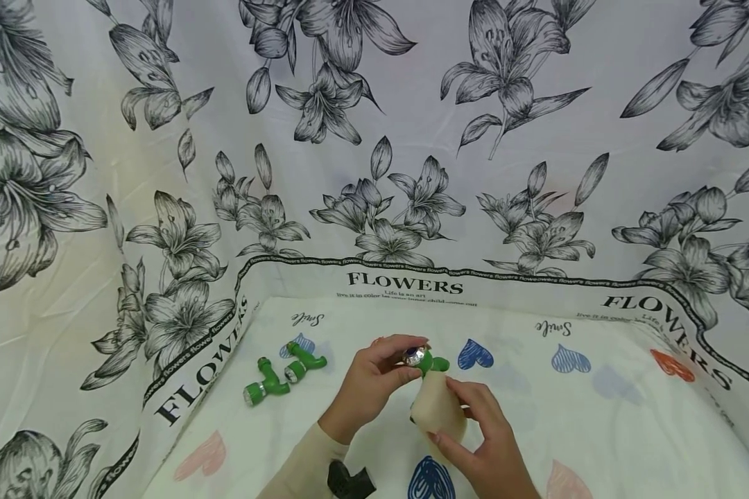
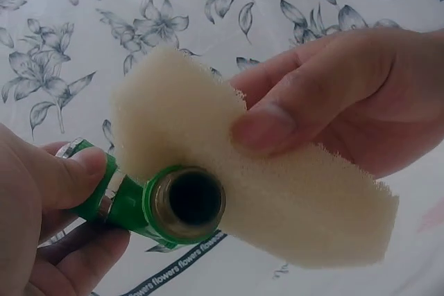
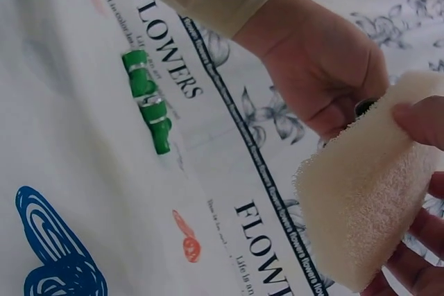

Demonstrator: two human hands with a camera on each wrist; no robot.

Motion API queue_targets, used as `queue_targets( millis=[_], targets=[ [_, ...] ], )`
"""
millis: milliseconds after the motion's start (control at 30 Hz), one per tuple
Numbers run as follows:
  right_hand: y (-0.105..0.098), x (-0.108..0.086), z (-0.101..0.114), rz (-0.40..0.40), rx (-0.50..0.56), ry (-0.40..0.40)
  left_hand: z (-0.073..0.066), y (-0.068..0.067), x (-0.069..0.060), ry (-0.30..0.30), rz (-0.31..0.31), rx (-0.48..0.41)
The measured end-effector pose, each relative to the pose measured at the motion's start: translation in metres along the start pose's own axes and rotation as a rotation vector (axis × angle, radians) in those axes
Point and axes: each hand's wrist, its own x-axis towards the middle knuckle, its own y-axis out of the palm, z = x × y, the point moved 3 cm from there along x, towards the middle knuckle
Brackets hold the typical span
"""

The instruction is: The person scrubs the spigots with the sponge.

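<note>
My left hand (image 1: 367, 382) pinches a green tap (image 2: 132, 207) with silver bands by its handle end, thumb on one side and fingers on the other. The tap's round dark opening faces the left wrist camera. In my right hand (image 1: 489, 435) is a cream sponge (image 1: 440, 410), gripped between thumb and fingers. The sponge (image 2: 277, 192) lies against the tap, next to the opening, in the left wrist view. From the right wrist view, the sponge (image 3: 368, 192) hides most of the tap.
Two more green taps (image 1: 265, 382) (image 1: 304, 362) lie on the white cloth (image 1: 362, 326) to the left of my hands. The cloth carries printed hearts and lettering. A flower-printed curtain (image 1: 374, 138) rises behind and at the left. A black device (image 1: 349, 480) sits at my left wrist.
</note>
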Motion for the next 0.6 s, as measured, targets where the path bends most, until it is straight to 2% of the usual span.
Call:
queue_targets(
  millis=[167,367,500,600],
  targets=[
    [-0.001,0.002,-0.003,-0.012,-0.013,0.015,-0.001,0.000,-0.001,-0.016,0.007,-0.007],
    [-0.007,0.009,-0.015,-0.062,-0.090,0.083,-0.003,0.002,-0.006,-0.045,0.029,-0.033],
    [-0.012,0.013,-0.020,-0.085,-0.107,0.123,-0.004,0.004,-0.008,-0.038,0.035,-0.035],
    [-0.011,0.014,-0.020,-0.072,-0.098,0.152,-0.002,0.003,-0.008,-0.035,0.030,-0.027]
  ],
)
